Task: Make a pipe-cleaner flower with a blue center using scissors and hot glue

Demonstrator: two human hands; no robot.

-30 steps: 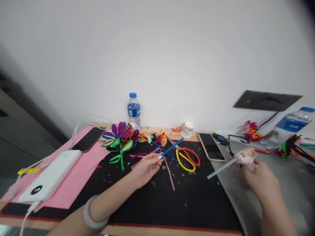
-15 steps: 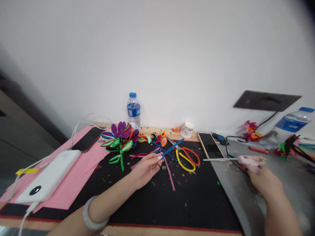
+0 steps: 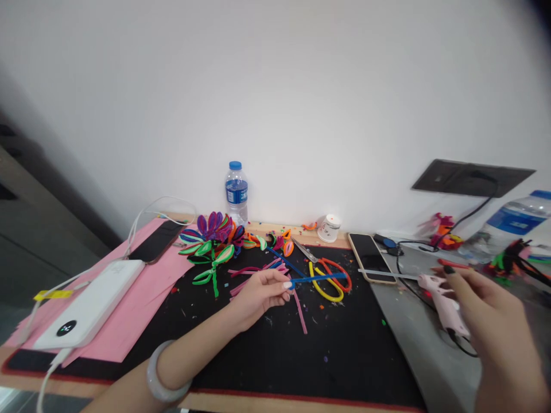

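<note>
My left hand (image 3: 264,292) is closed, with a blue pipe cleaner (image 3: 318,278) pinched between thumb and fingers. The strip points right, across the handles of the scissors (image 3: 329,278). Pink pipe cleaners (image 3: 300,312) lie beneath and around this hand. At the right, my right hand (image 3: 486,304) has its fingers stretched out beside a pink glue gun (image 3: 445,307). The gun's handle is clear of the palm, though the hand hides its far end. A clear glue stick (image 3: 390,275) juts leftward from the gun. Behind my left hand lies a colourful pipe-cleaner flower (image 3: 213,241).
A phone (image 3: 370,258) lies between the black mat (image 3: 357,355) and the grey surface. Along the wall stand a water bottle (image 3: 236,195) and a paper cup (image 3: 329,228). A white power bank (image 3: 92,304) rests on pink sheets (image 3: 142,315). A black cord (image 3: 402,269) runs behind the gun.
My right hand has come off the glue gun's handle and moved up and right. In my left hand, the blue pipe cleaner has swung down from a steep slant to nearly level.
</note>
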